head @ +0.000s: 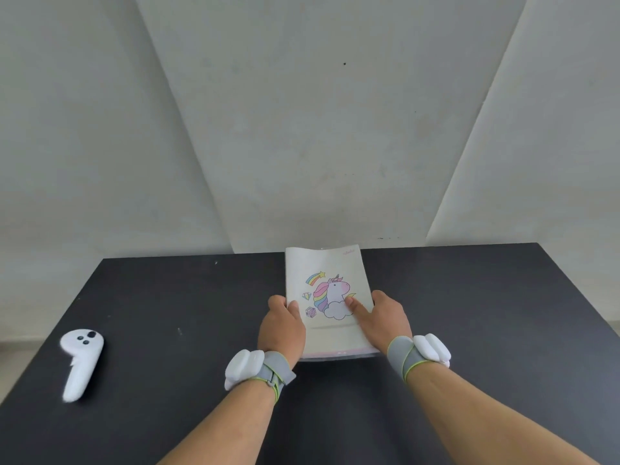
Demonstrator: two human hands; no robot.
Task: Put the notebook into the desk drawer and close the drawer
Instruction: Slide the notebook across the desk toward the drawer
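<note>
Black desk [469,313] against white wall [302,129]; hands grip notebook [327,263].

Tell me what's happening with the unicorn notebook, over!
Left hand and right hand grip the notebook by its sides. Notebook on black desk. No drawer in view. White controller far left, clear.

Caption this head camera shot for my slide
Both hands, left hand and right hand, grip a unicorn notebook on a dark desk.
</note>
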